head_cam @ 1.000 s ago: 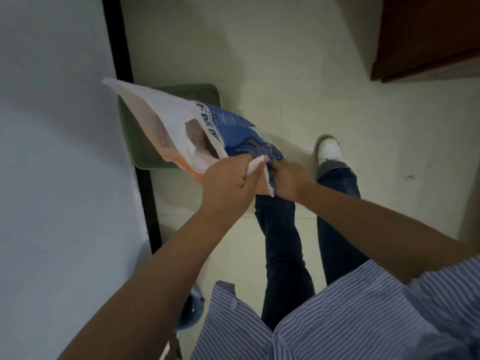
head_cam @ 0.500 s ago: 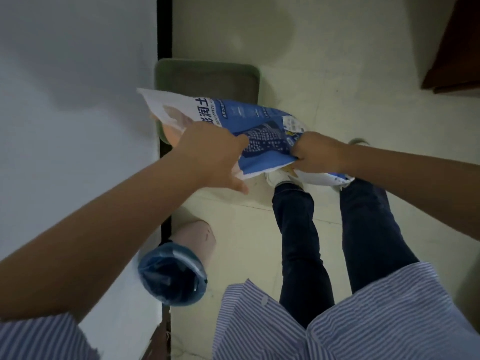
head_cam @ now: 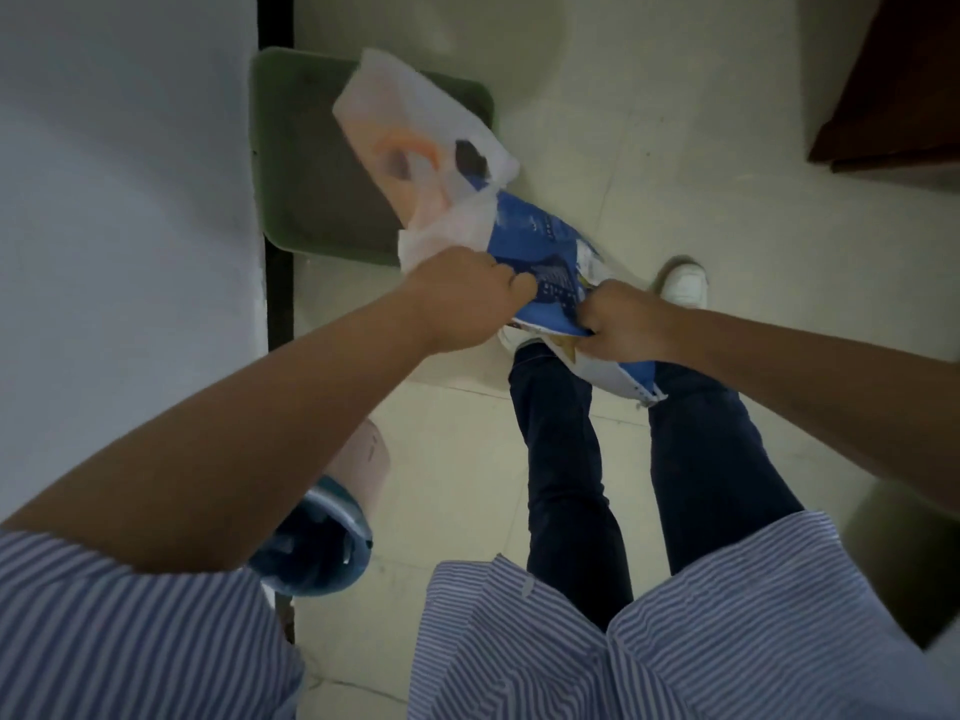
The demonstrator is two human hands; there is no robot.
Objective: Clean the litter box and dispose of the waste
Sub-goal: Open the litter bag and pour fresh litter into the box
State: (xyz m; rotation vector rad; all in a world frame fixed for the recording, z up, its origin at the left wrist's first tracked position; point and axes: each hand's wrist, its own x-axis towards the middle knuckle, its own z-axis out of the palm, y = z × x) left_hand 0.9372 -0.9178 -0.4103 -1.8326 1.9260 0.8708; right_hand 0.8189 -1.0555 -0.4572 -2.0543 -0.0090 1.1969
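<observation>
Green plastic litter box (head_cam: 317, 163) below blue-and-white crinkled litter bag (head_cam: 540, 262): both hands' fingers clenched on bag; tilt slowly, mouth over box, gripping firmly.

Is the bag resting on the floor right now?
No, both the left hand and right hand grip the bag above the green tray.

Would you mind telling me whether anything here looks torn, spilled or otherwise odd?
The litter bag gripped by the left hand and right hand looks crumpled, with a ragged edge below the right hand. No spill shows on the floor.
</observation>
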